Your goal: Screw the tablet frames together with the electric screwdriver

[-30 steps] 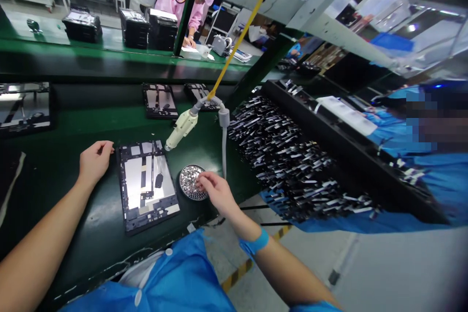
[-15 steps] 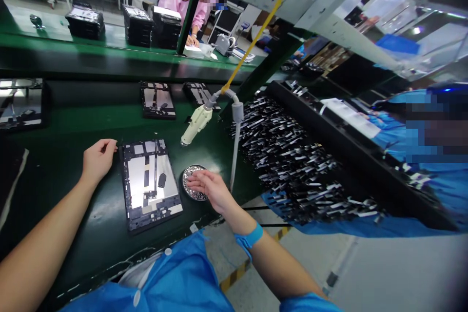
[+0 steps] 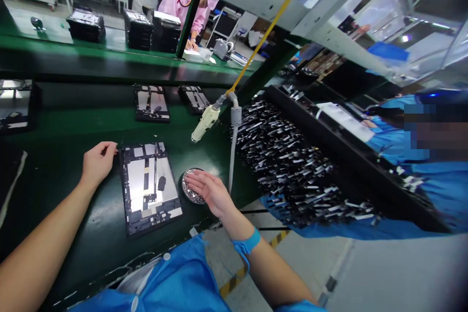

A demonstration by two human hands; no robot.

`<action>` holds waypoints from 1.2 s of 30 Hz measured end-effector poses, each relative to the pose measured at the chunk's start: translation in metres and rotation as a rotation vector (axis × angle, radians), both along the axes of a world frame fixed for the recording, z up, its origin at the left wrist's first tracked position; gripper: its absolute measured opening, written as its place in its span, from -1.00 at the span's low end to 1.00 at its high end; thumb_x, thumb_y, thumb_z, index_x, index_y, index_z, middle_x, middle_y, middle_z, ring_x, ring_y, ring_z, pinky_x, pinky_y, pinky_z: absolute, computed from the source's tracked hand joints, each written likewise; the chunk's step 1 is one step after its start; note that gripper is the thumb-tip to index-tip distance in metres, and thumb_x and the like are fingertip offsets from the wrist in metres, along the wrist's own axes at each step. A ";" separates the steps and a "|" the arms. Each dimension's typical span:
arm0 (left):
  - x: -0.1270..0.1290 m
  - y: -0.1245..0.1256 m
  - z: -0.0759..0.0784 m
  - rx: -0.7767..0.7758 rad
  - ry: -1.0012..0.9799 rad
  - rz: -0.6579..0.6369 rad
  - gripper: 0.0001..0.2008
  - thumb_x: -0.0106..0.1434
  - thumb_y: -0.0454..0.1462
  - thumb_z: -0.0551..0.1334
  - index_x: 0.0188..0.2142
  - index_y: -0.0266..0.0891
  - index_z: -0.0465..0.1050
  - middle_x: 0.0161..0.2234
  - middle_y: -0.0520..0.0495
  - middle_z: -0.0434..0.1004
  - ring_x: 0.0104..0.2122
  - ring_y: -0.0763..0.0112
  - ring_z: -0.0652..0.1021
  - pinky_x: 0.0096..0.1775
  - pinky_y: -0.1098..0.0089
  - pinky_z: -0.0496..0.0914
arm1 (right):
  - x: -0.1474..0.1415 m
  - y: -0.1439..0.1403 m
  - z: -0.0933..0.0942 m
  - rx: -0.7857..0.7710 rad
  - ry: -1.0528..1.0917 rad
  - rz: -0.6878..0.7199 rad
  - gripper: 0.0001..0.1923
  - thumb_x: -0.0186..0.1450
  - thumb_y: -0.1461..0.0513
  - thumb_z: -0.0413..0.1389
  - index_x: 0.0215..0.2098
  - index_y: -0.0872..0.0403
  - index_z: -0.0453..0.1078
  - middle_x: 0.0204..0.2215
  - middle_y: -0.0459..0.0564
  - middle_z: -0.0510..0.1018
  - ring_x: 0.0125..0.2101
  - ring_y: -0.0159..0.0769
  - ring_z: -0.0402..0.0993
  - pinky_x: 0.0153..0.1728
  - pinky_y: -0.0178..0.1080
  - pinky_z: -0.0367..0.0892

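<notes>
A tablet frame (image 3: 149,185) with silver plates and black parts lies on the green bench, between my two hands. Beside its upper left corner rests my left hand (image 3: 98,162), thumb and fingers pinched together; whatever may be between the tips is too small to make out. My right hand (image 3: 214,194) is over a round dish of small screws (image 3: 190,196), fingers stretched out and partly covering it. Its fingertips show nothing held. Beyond the dish, an electric screwdriver (image 3: 205,123) hangs tilted from a yellow strap (image 3: 268,29), with a grey cable.
More tablet frames (image 3: 151,102) lie farther back, with stacks of them (image 3: 138,28) on the raised shelf. At right, a large black tray (image 3: 292,156) holds many thin metal-and-black strips. A person in blue (image 3: 395,131) sits beyond it; another in pink (image 3: 179,0) works behind the shelf.
The hanging screwdriver has swung slightly right. My right hand has stayed over the dish, its fingers a little straighter. My left hand keeps its pinch beside the tablet frame.
</notes>
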State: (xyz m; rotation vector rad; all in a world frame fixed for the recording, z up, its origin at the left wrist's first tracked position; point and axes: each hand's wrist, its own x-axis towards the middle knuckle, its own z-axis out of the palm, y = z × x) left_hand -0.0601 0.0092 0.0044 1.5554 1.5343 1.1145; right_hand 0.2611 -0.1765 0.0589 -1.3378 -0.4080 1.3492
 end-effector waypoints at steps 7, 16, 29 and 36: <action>0.001 -0.001 0.002 0.002 0.014 -0.011 -0.64 0.29 0.00 0.21 -0.19 -0.17 0.64 -0.32 -0.02 0.68 -0.26 0.25 0.64 -0.15 0.35 0.44 | 0.000 -0.005 -0.010 0.053 0.165 -0.033 -0.72 0.29 0.13 0.30 -0.13 0.15 0.53 -0.07 0.25 0.72 0.00 -0.02 0.68 0.18 0.02 0.47; 0.002 0.000 0.001 0.020 0.032 -0.023 -0.65 0.31 -0.02 0.19 -0.20 -0.18 0.63 -0.32 -0.03 0.69 -0.26 0.25 0.65 -0.16 0.35 0.44 | 0.013 -0.003 -0.020 0.106 -0.264 -0.133 -0.72 0.34 0.04 0.23 -0.19 0.10 0.55 -0.22 0.16 0.72 -0.19 -0.09 0.70 0.00 0.04 0.58; 0.001 0.001 0.000 0.012 0.039 -0.023 -0.65 0.30 -0.01 0.19 -0.20 -0.18 0.63 -0.32 -0.02 0.69 -0.27 0.25 0.65 -0.18 0.35 0.43 | -0.003 -0.020 -0.038 0.453 -1.639 0.479 -0.54 0.46 0.17 0.08 0.27 0.15 0.40 0.30 0.27 0.45 0.32 0.04 0.37 0.33 0.16 0.35; 0.003 0.001 0.001 0.008 0.014 -0.035 -0.65 0.30 -0.02 0.20 -0.19 -0.18 0.63 -0.32 -0.02 0.68 -0.27 0.25 0.64 -0.17 0.35 0.43 | 0.017 -0.040 -0.018 0.630 -1.647 0.809 -0.39 0.46 0.17 0.09 0.43 0.10 0.17 0.37 0.20 0.36 0.40 -0.03 0.24 0.38 0.15 0.27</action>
